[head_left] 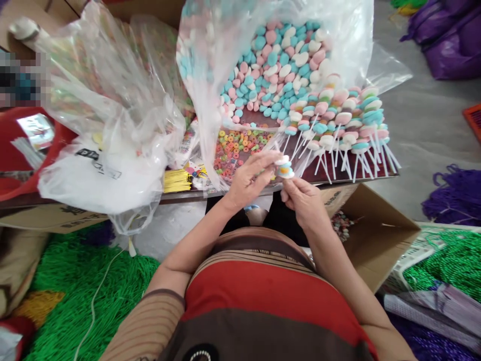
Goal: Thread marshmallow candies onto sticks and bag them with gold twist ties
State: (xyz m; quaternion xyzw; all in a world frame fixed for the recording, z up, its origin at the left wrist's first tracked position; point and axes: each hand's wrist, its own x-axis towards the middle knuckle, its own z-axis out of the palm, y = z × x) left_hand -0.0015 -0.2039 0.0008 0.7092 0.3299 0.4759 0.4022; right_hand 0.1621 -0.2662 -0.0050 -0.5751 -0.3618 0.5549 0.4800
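Note:
Between my two hands, at the table's front edge, is a candy skewer (285, 169) stacked with white, blue and orange pieces. My right hand (303, 198) is closed at its lower end, where the stick is mostly hidden. My left hand (252, 175) has its fingertips pressed against the top white piece. Just beyond my left hand lie small ring candies (235, 148) in orange, yellow, green and pink. Behind them spreads a heap of pink, blue and white round candies (278, 67) in a clear plastic bag (201, 100). Finished-looking candy skewers (341, 120) are piled to the right, white sticks toward me.
Clear bags (112, 85) and a red basin (22, 165) holding white sticks stand on the left. Yellow strips (177, 180) lie at the table edge. An open cardboard box (370, 230) is by my right arm. Green strands (101, 281) cover the floor at left.

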